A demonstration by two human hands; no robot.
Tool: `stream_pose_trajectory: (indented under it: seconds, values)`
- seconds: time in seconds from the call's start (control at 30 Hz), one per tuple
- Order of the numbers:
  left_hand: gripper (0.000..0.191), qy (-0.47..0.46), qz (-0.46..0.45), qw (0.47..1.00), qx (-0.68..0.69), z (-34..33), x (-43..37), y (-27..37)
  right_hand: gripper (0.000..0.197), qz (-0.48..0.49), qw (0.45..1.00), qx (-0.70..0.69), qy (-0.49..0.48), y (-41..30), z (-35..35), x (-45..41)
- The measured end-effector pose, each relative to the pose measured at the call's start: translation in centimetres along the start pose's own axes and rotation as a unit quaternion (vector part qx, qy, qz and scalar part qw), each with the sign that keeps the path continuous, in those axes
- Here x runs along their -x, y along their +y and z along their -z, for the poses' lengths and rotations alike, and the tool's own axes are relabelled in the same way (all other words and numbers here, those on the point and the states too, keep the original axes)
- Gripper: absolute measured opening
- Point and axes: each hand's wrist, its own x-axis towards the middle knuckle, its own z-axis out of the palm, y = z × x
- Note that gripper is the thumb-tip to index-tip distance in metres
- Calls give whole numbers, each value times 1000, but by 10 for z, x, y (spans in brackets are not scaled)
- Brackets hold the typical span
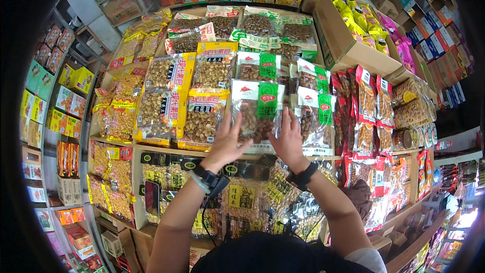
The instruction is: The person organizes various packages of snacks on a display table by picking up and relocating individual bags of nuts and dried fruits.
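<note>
A clear snack bag with a white and green header (258, 100) lies between my two hands, on a stack of similar bags. My left hand (226, 140) rests at the bag's left edge with fingers apart, beside a yellow-edged bag of beans (202, 121). Along the bag's right edge is my right hand (288, 136), its fingers extended and near each other. Neither hand is closed around anything. To the right lies another white and green bag (316, 121). Both wrists wear dark straps.
A wooden ledge (337, 157) runs below the bags, with black-topped snack bags (242, 197) under it. A phone (152, 198) lies at the lower left. Red snack bags (366, 102) stand at the right, near an open cardboard box (363, 55). Stocked shelves line both sides.
</note>
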Motion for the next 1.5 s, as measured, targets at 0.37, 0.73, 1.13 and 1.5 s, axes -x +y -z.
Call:
stream_pose_trajectory:
  seconds: [0.37, 0.73, 1.13, 1.5]
  values:
    - [77, 100, -81, 987, 93, -31, 36, -22, 77, 126, 962, 162, -182, 19, -3, 16]
    - [96, 37, -153, 977, -145, -105, 181, -15, 42, -16, 996, 29, -83, 33, 171, 122]
    - [104, 129, 20, 991, 6, -115, 194, -7, 39, 31, 992, -25, -118, 13, 159, 215]
    - [80, 95, 87, 987, -93, -131, 220, 11, 63, 120, 907, 261, -309, -22, 67, 215]
